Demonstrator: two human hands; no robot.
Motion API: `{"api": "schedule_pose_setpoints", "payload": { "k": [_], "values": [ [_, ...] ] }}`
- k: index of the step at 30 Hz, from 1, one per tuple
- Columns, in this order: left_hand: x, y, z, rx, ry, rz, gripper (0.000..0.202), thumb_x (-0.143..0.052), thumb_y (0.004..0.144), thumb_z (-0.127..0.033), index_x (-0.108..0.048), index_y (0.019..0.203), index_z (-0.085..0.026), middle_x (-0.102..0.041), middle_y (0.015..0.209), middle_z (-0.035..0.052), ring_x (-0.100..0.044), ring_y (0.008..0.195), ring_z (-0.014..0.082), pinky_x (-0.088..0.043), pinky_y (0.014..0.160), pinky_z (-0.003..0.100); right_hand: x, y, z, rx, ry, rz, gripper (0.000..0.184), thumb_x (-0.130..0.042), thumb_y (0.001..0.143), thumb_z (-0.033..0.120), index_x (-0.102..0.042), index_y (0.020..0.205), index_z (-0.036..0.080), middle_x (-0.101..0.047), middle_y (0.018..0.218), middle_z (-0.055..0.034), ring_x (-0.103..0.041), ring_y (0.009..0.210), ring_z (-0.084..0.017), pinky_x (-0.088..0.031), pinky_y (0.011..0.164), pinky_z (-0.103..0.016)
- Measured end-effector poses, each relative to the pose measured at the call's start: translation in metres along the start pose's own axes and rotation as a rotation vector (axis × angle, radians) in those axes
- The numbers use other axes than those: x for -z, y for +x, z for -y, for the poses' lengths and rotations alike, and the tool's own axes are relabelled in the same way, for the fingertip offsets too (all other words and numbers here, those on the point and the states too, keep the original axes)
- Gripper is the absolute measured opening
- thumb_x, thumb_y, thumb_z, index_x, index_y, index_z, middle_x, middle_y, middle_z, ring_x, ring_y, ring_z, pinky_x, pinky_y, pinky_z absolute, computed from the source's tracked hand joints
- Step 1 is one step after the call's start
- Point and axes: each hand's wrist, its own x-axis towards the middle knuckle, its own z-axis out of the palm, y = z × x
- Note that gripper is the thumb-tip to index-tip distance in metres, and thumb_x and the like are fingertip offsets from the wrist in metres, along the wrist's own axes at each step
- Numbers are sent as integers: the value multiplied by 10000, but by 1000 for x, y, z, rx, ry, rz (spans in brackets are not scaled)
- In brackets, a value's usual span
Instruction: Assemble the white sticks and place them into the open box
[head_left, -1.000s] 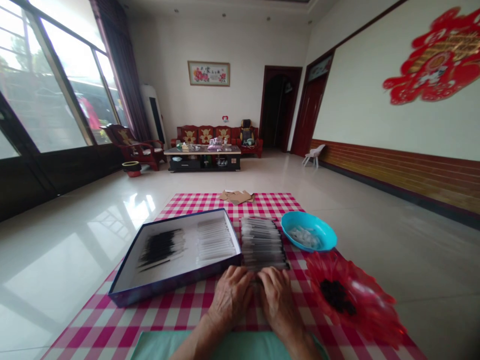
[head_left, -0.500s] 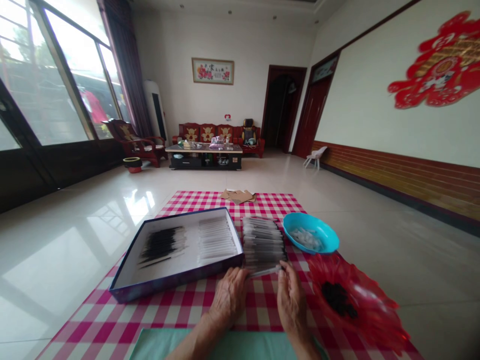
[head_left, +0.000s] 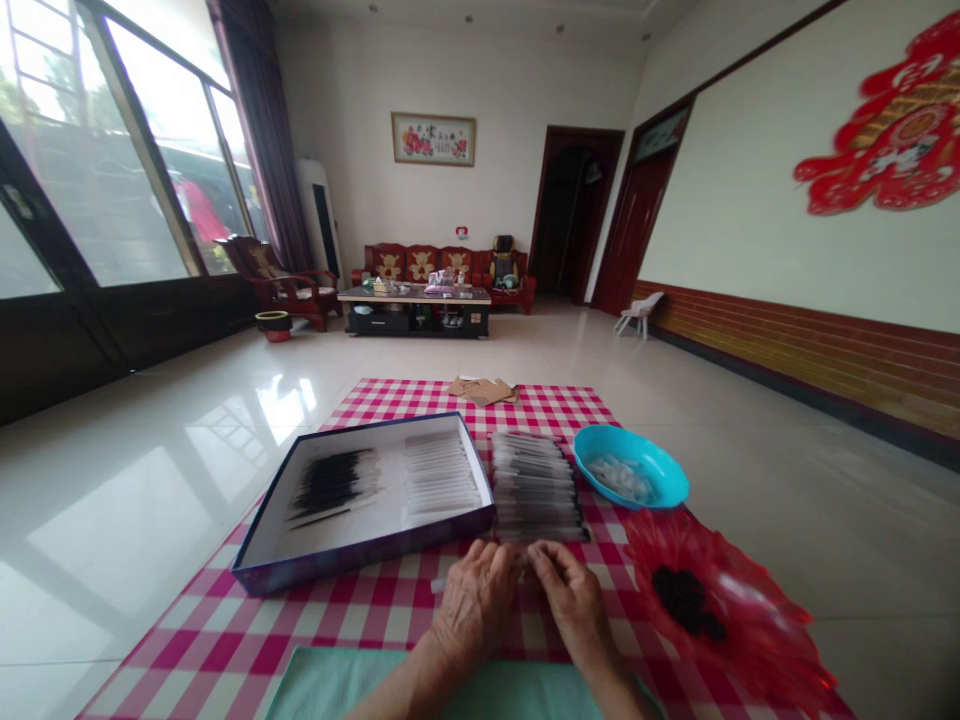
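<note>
My left hand [head_left: 476,592] is closed around a whitish translucent pen barrel [head_left: 439,585], whose end pokes out to the left of my fingers. Close beside it, my right hand [head_left: 570,590] pinches at the barrel's other end with thumb and forefinger; the small pale part there is mostly hidden. Just beyond both hands lies a row of translucent pens [head_left: 534,490] with dark insides. Left of that row, a shallow blue-edged box [head_left: 330,565] holds thin black sticks like pen refills [head_left: 334,482] and a row of clear empty barrels [head_left: 442,475].
To the right stand a blue bowl [head_left: 671,490] of small whitish pieces and a red petal-edged dish [head_left: 757,600] with small black parts. Torn cardboard [head_left: 484,390] lies at the checked cloth's far end. A green cloth [head_left: 322,675] is under my forearms.
My right hand has moved left, close to my left hand. The barrel, seen between the hands before, now sticks out left of my left hand. The view has shifted slightly.
</note>
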Motion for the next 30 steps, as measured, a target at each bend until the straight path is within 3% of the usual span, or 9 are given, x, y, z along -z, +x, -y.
{"api": "schedule_pose_setpoints", "payload": {
  "k": [9, 16, 25, 30],
  "values": [
    [2, 2, 4, -3, 39, -61, 165, -468, 905, -237, -501, 746, -210, -582, 708, 0, -508, 678, 163, -356, 594, 269, -1, -2, 4, 6, -143, -7, 348, -559, 774, 531, -646, 784, 194, -659, 671, -19, -614, 656, -199, -471, 590, -259],
    [5, 5, 3, -40, -9, 0, 178, -424, 928, -237, -513, 776, -211, -596, 720, 2, -532, 692, 155, -372, 599, 249, 4, 1, -4, -41, -28, 7, 303, -591, 779, 489, -681, 837, 205, -700, 741, -26, -645, 775, -222, -494, 714, -293],
    [1, 5, 8, -3, -54, 26, 185, -380, 943, -249, -517, 825, -209, -626, 739, 3, -581, 693, 143, -397, 609, 230, 3, -1, 11, -102, 183, 127, 357, -651, 740, 454, -681, 988, 199, -706, 998, -75, -641, 929, -274, -530, 739, -343],
    [2, 5, 9, 8, -47, 39, 162, -415, 920, -224, -504, 785, -210, -625, 734, -5, -579, 689, 146, -403, 619, 238, 0, 1, 2, -74, 64, 54, 331, -596, 770, 504, -669, 839, 188, -700, 770, -56, -648, 767, -245, -522, 642, -312]
  ]
}}
